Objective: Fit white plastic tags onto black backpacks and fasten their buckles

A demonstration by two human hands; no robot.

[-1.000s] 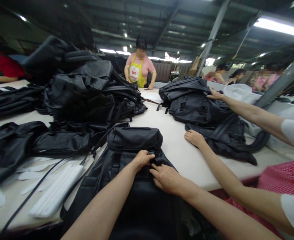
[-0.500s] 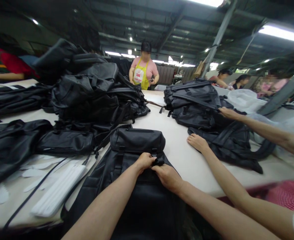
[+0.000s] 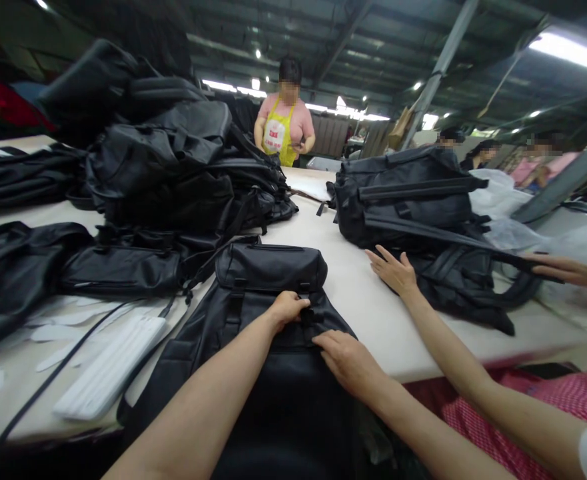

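A black backpack (image 3: pixel 283 393) lies in front of me with its rolled top pocket (image 3: pixel 272 265) away from me. My left hand (image 3: pixel 289 309) is closed at the right-hand front strap, thumb over the dark buckle (image 3: pixel 307 316). Just below and to the right, my right hand (image 3: pixel 346 359) has its fingers pinched at the lower part of that strap, against the bag's front. The strap's end is hidden by the fingers. A second strap (image 3: pixel 234 312) runs down the left side of the bag.
Piled black backpacks (image 3: pixel 158 160) stand at the left, more backpacks (image 3: pixel 408 193) at the right. A co-worker's open hand (image 3: pixel 393 269) rests near those; their other hand (image 3: pixel 570 270) pulls a strap. White power strip (image 3: pixel 110 367) and white cut pieces (image 3: pixel 68 333) lie left. Another person (image 3: pixel 286 127) stands behind.
My right hand has moved slightly down and away from my left hand, which stays at the buckle. The co-worker has drawn a backpack and its strap to the right. The view has shifted slightly.
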